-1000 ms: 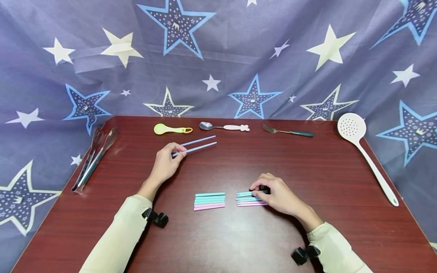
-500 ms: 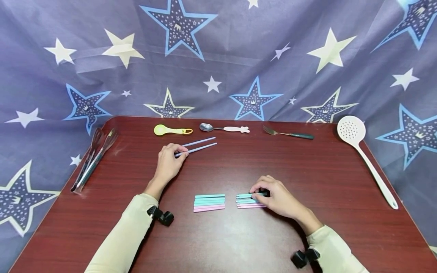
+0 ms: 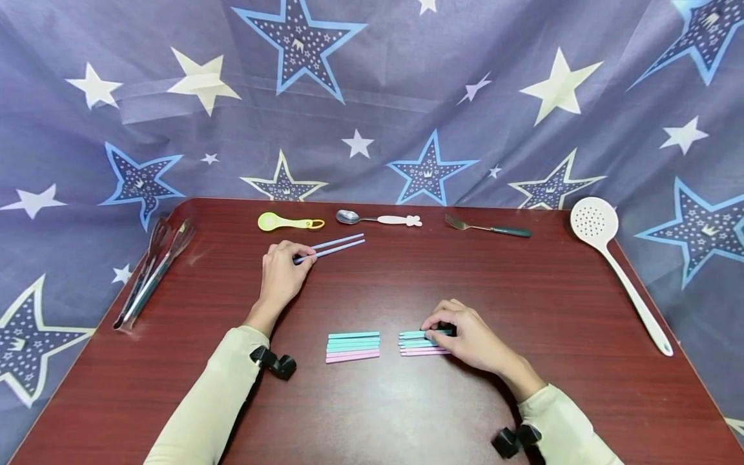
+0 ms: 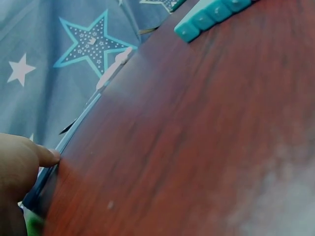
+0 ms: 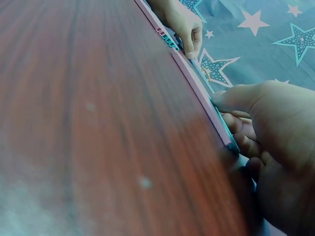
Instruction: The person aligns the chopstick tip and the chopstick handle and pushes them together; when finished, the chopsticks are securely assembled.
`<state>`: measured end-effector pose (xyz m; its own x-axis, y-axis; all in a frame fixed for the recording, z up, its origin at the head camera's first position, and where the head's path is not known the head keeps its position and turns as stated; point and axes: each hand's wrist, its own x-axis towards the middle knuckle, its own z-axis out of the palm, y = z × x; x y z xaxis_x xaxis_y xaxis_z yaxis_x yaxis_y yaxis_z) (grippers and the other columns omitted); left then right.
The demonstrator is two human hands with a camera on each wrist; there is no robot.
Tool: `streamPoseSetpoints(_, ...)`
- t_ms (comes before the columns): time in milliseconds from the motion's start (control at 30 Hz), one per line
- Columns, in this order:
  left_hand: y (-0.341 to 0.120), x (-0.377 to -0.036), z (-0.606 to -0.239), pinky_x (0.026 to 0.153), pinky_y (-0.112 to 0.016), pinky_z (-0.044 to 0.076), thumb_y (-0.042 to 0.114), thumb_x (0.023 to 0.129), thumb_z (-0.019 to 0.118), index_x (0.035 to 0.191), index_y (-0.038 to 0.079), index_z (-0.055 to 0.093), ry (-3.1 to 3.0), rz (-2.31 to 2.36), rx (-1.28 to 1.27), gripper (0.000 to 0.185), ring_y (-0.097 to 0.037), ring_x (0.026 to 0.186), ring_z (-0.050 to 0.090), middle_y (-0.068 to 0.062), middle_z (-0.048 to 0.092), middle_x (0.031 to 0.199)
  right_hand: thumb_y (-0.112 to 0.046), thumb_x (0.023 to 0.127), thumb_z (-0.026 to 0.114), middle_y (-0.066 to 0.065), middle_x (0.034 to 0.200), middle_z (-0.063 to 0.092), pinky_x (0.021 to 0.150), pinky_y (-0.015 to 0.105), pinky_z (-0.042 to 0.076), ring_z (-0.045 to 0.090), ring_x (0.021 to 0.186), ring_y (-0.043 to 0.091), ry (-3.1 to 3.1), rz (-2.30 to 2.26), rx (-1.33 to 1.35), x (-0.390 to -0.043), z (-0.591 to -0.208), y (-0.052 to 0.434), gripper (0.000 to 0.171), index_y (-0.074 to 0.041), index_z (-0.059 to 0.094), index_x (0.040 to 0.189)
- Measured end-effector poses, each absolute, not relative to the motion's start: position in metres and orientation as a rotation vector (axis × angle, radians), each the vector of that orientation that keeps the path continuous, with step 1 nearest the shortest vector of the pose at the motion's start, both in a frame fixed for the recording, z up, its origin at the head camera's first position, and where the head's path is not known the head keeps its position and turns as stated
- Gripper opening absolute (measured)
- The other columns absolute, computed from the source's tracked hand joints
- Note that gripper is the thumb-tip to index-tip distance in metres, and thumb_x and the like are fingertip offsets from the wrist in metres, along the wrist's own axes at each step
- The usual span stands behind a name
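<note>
Blue chopsticks (image 3: 343, 247), pinched in the left hand (image 3: 281, 268) near the spoon (image 3: 398, 220): hold parallel; teal chopsticks (image 3: 412, 334), number unclear, pinched in the right hand (image 3: 472, 334) on the table (image 3: 552, 290): grip lightly, without nudging the adjoining pink chopsticks (image 3: 424, 352).

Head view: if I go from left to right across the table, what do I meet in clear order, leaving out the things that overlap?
Utensils lying together → left hand → left row of teal and pink sticks → right hand → white skimmer.
</note>
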<state>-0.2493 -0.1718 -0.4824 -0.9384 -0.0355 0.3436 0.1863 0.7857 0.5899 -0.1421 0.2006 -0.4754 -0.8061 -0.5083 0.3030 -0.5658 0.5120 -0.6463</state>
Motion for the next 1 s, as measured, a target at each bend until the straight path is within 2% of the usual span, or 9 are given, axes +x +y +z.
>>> streamPoseSetpoints(333, -0.173, -0.249, -0.481, 0.091, -0.054, 0.039, 0.019, 0.090, 0.080, 0.099, 0.012, 0.081, -2.645, -0.922, -0.105, 0.012, -0.037, 0.104, 0.058, -0.013, 0.073, 0.101, -0.006, 0.086, 0.080, -0.010, 0.092, 0.070, 0.079, 0.027, 0.049, 0.060, 0.090, 0.008, -2.649, 1.177, 0.957, -0.141, -0.474, 0.198, 0.013, -0.016, 0.078, 0.093)
streamPoseSetpoints(533, -0.164, -0.238, -0.469, 0.092, -0.054, 0.038, 0.018, 0.089, 0.081, 0.102, 0.010, 0.080, -2.600, -1.035, -0.157, 0.016, -0.035, 0.103, 0.057, -0.012, 0.073, 0.103, -0.007, 0.086, 0.081, -0.009, 0.092, 0.071, 0.079, 0.026, 0.048, 0.060, 0.091, 0.008, -2.650, 1.184, 0.952, -0.141, -0.475, 0.198, 0.013, -0.017, 0.079, 0.094)
streamPoseSetpoints(667, -0.153, -0.219, -0.456, 0.090, -0.049, 0.043, 0.018, 0.088, 0.081, 0.102, 0.012, 0.081, -2.594, -1.099, -0.266, 0.015, -0.031, 0.101, 0.062, -0.010, 0.075, 0.104, -0.007, 0.085, 0.081, -0.011, 0.092, 0.070, 0.079, 0.026, 0.048, 0.060, 0.091, 0.008, -2.650, 1.173, 0.946, -0.141, -0.476, 0.199, 0.014, -0.017, 0.079, 0.093)
streamPoseSetpoints(800, -0.139, -0.193, -0.448, 0.088, -0.040, 0.048, 0.020, 0.090, 0.081, 0.104, 0.016, 0.082, -2.645, -1.163, -0.404, 0.015, -0.022, 0.102, 0.066, -0.002, 0.076, 0.104, -0.007, 0.085, 0.081, -0.011, 0.092, 0.070, 0.079, 0.026, 0.049, 0.060, 0.091, 0.008, -2.646, 1.160, 0.949, -0.141, -0.477, 0.201, 0.014, -0.017, 0.079, 0.094)
streamPoseSetpoints(1000, -0.124, -0.158, -0.449, 0.081, -0.034, 0.049, 0.023, 0.091, 0.080, 0.105, 0.020, 0.082, -2.723, -1.259, -0.555, 0.015, -0.013, 0.094, 0.062, 0.010, 0.074, 0.098, -0.007, 0.086, 0.081, -0.010, 0.092, 0.070, 0.079, 0.027, 0.049, 0.060, 0.091, 0.008, -2.657, 1.163, 0.941, -0.141, -0.476, 0.199, 0.013, -0.017, 0.079, 0.094)
